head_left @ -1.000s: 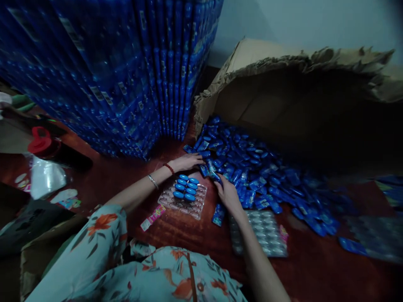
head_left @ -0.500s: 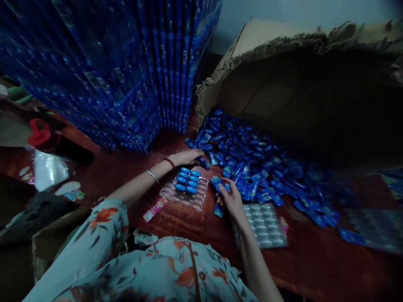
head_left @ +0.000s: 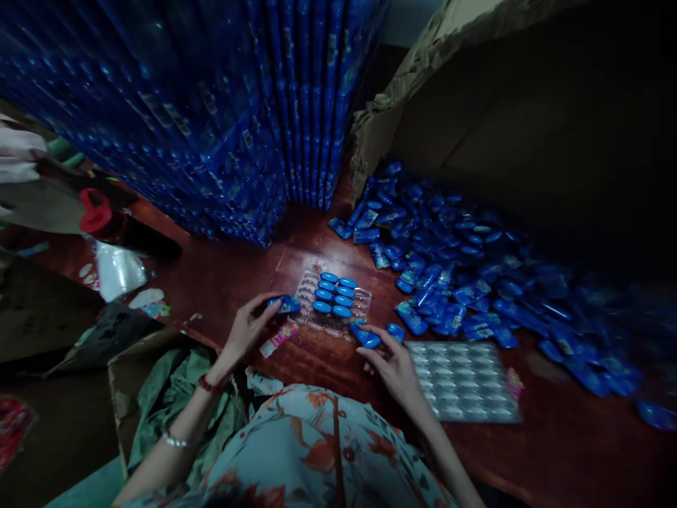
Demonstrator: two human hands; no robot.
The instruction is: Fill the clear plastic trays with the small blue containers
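Observation:
My left hand (head_left: 252,326) pinches a small blue wrapped packet (head_left: 286,304) at the left edge of a clear plastic blister tray (head_left: 309,315). Several shiny blue oval pieces (head_left: 332,308) sit in two columns in the middle of that tray. At the tray's right front corner, my right hand (head_left: 388,358) is closed on another blue packet (head_left: 366,335). One more blue packet (head_left: 395,332) shows just behind the right fingers. A silver-grey tray with rows of oval cavities (head_left: 462,381) lies beside my right forearm. A pink printed strip (head_left: 278,340) lies near my left hand.
Loose blue packets (head_left: 449,282) spill from a torn cardboard box (head_left: 378,134) at right. Tall stacks of blue packs (head_left: 211,141) stand behind. A red-lidded dark bottle (head_left: 130,229) lies slanted at left near a clear plastic bag (head_left: 119,270). A green cloth (head_left: 174,395) fills a carton below.
My left hand has come back from the packet pile to the tray's left side, carrying a blue packet. My right hand keeps its packet near the tray. The view has shifted.

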